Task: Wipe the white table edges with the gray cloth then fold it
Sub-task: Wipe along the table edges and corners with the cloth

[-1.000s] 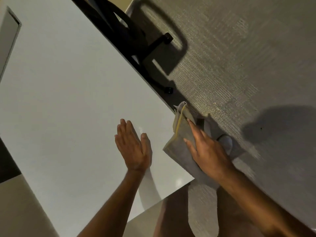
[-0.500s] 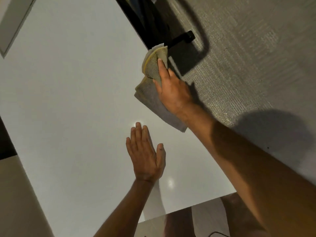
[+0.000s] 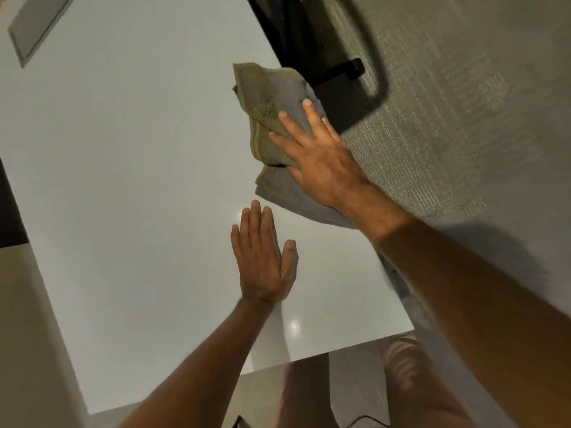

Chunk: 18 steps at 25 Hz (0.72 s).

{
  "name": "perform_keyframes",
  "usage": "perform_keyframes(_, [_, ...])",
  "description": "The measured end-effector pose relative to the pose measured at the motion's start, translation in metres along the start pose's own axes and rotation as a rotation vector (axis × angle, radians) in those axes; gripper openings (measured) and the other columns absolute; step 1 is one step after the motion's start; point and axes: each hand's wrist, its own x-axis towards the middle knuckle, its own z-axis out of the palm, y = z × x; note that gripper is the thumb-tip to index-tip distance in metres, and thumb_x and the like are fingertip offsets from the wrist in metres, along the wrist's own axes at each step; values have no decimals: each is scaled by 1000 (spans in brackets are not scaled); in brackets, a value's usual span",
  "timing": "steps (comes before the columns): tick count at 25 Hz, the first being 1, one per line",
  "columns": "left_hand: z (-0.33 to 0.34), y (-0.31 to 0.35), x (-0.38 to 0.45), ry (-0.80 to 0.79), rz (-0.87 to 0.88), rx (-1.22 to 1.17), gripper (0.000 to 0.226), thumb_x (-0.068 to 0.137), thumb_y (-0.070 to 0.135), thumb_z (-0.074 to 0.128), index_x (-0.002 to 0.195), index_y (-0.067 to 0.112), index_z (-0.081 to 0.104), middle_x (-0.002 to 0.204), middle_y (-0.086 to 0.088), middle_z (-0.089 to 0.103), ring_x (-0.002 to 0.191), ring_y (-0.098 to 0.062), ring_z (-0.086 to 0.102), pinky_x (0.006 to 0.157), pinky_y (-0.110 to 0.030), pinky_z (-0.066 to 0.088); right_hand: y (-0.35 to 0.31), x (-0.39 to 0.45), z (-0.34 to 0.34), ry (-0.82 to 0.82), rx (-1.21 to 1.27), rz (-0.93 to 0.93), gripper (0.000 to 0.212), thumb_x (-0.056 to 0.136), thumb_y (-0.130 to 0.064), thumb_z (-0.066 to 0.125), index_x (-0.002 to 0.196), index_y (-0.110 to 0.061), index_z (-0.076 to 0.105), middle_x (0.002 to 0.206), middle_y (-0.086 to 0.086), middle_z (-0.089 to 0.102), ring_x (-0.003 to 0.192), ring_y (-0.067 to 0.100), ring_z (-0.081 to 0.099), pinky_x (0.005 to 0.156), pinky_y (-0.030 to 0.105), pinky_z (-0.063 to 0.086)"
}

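Note:
The white table [image 3: 133,168] fills the left and middle of the head view. A gray cloth [image 3: 272,118] with a yellowish stripe lies bunched on the table's right edge, partly draped over it. My right hand [image 3: 318,159] presses flat on the cloth with fingers spread; its palm covers the cloth's middle. My left hand [image 3: 262,257] rests flat on the tabletop just below the cloth, fingers together, holding nothing.
A black office chair base [image 3: 309,41] stands on the gray carpet [image 3: 463,103] just past the table's right edge. A gray rectangular panel [image 3: 37,26] sits in the table's far left corner. My legs show below the table's near edge.
My right hand has slid the cloth along the right edge away from me, then spread flat on it. The cloth has opened wider. My left hand stays flat on the table.

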Motion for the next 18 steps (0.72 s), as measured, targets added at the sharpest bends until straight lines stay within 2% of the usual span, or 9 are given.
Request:
perform_keyframes(3, [0, 1, 0, -4, -9, -7, 71, 106, 54, 18, 166, 15, 19, 176, -7, 14, 164, -24, 8, 130, -57, 15, -6, -75, 8, 7, 32, 56, 70, 101, -32, 59, 165, -25, 30, 177, 7, 15, 163, 40, 6, 121, 54, 42])
perform_keyframes(6, [0, 0, -1, -11, 6, -1, 72, 106, 54, 17, 167, 15, 17, 176, -7, 11, 164, -24, 6, 130, -57, 14, -14, -161, 20, 44, 67, 102, 72, 97, -25, 63, 164, -20, 36, 175, 14, 21, 162, 40, 15, 124, 52, 39])
perform_keyframes(7, [1, 0, -1, -13, 8, -5, 73, 106, 54, 17, 167, 15, 16, 176, -7, 10, 164, -24, 5, 130, -56, 13, -17, -185, 24, 42, 79, 126, 66, 101, -26, 59, 163, -22, 37, 175, 13, 22, 162, 39, 15, 121, 49, 41])
perform_keyframes(9, [3, -1, -2, -21, 5, -6, 74, 105, 55, 17, 166, 14, 18, 176, -7, 11, 164, -24, 5, 130, -57, 13, -23, -215, 28, 49, 104, 154, 51, 112, -37, 38, 161, -23, 42, 174, 11, 25, 162, 37, 19, 110, 45, 50])
perform_keyframes(10, [3, -1, -2, -28, 3, 1, 75, 105, 56, 17, 166, 14, 19, 176, -7, 11, 164, -24, 4, 130, -57, 14, -24, -219, 28, 46, 109, 161, 53, 113, -42, 29, 160, -22, 43, 174, 11, 27, 162, 37, 21, 104, 44, 54])
perform_keyframes(12, [1, -1, -1, -42, -5, 9, 76, 105, 58, 15, 166, 14, 20, 177, -7, 10, 164, -24, 4, 130, -57, 14, -25, -211, 26, 43, 98, 152, 55, 114, -43, 24, 159, -19, 45, 173, 14, 29, 160, 40, 25, 98, 48, 58])
perform_keyframes(15, [0, -2, -2, -47, -3, 21, 76, 105, 58, 14, 166, 14, 21, 176, -7, 11, 164, -25, 5, 129, -58, 16, -24, -177, 24, 41, 63, 134, 55, 108, -31, 40, 160, -15, 42, 172, 18, 26, 159, 44, 24, 116, 56, 47])
perform_keyframes(18, [2, -3, -1, -17, 11, 31, 74, 107, 57, 16, 165, 12, 25, 175, -9, 16, 164, -27, 10, 128, -58, 19, -18, -121, 14, 47, -34, 118, 61, 106, -33, 50, 164, -19, 35, 175, 16, 21, 160, 41, 24, 119, 49, 46])
